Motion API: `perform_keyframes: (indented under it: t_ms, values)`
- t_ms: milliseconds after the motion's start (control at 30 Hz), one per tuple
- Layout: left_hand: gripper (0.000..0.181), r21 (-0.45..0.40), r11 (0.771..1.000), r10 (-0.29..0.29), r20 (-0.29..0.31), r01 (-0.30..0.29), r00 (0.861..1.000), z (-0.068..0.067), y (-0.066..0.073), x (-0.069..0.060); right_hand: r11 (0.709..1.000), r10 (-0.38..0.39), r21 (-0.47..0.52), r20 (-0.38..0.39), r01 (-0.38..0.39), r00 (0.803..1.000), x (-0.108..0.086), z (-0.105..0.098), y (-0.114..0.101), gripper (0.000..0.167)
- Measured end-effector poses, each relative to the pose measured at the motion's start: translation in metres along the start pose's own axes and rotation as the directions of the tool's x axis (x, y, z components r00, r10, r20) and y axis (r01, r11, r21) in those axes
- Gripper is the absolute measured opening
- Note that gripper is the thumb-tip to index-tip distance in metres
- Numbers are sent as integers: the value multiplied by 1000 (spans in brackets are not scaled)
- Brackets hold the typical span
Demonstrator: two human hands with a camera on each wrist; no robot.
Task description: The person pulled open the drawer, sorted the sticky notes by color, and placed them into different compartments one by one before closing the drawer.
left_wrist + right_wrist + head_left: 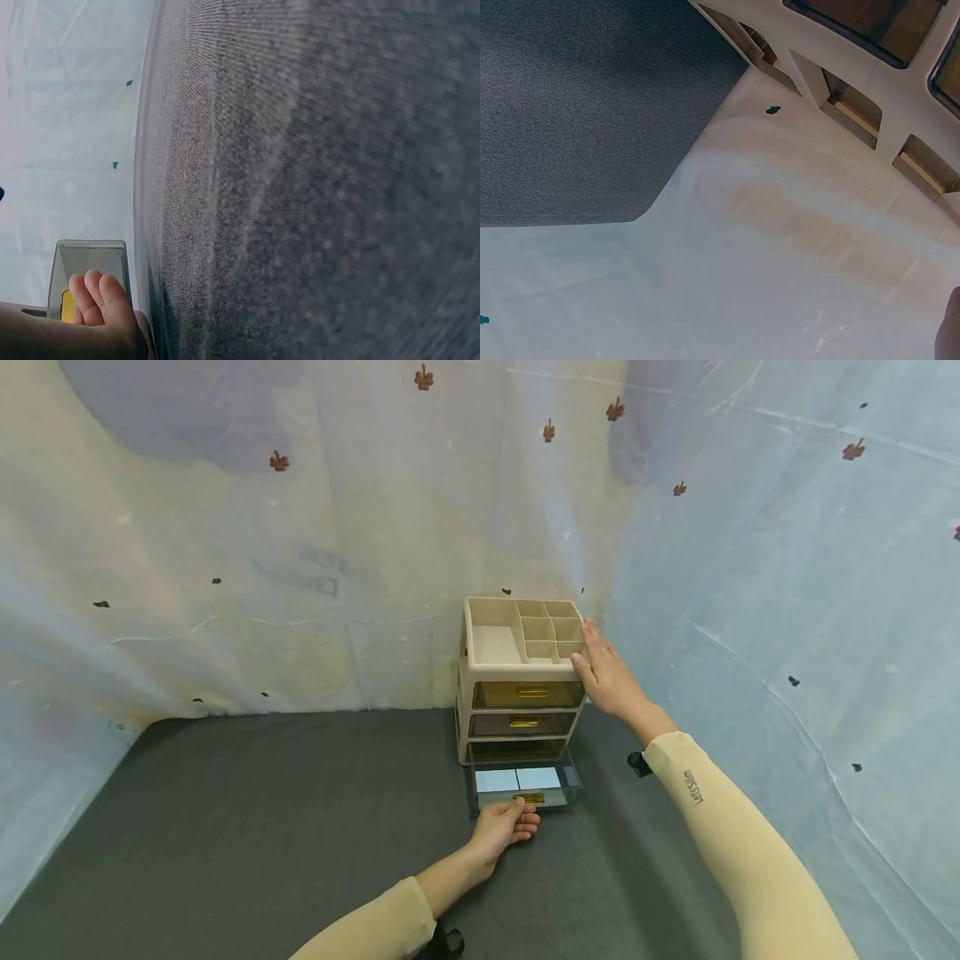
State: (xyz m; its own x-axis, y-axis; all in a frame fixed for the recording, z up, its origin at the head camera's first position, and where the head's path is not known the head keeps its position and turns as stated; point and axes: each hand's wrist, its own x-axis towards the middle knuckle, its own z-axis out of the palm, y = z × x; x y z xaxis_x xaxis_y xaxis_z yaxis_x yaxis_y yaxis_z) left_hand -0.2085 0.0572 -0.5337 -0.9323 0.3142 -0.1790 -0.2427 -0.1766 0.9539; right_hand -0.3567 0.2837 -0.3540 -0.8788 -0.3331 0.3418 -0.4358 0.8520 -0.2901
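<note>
A cream desktop organizer [517,672] with three clear drawers stands against the back curtain. Its bottom drawer [573,778] is pulled well out, and two white rectangular items [495,781] lie side by side inside. My left hand [497,833] pinches that drawer's gold handle [534,798], the thumb on top and the fingers curled below. The left wrist view shows the curled fingers [93,296] beside the handle [67,306]. My right hand [609,681] rests with straight fingers along the organizer's upper right side. In the right wrist view only a sliver of that hand [949,330] appears.
Above, the organizer has an open top tray [497,643] with several compartments. Its upper drawer [495,695] and middle drawer [491,724] are closed. Dark grey cloth [300,827] covers the surface. A pale patterned curtain [375,527] hangs behind and along the right.
</note>
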Motion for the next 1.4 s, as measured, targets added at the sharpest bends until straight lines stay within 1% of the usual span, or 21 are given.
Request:
perform_keyframes:
  t_ms: [300,567,900,1167,1400]
  values:
    - [44,-6,1000,0,-16,0,1000,2,3,3,1000,15,2,11,-15,1000,0,-1,-1,70]
    - [45,-20,1000,-1,-35,0,999,1,1,11,1000,13,-7,11,-13,1000,1,1,1,71]
    - [44,-32,999,-18,-41,17,999,2,4,13,1000,13,-2,13,-13,1000,1,0,1,70]
    - [43,-39,999,-5,-57,3,998,1,5,18,1000,10,-21,9,-10,1000,1,1,2,71]
    - [44,-21,1000,-1,-64,0,998,-2,7,26,1000,4,-19,-2,-4,1000,1,2,3,70]
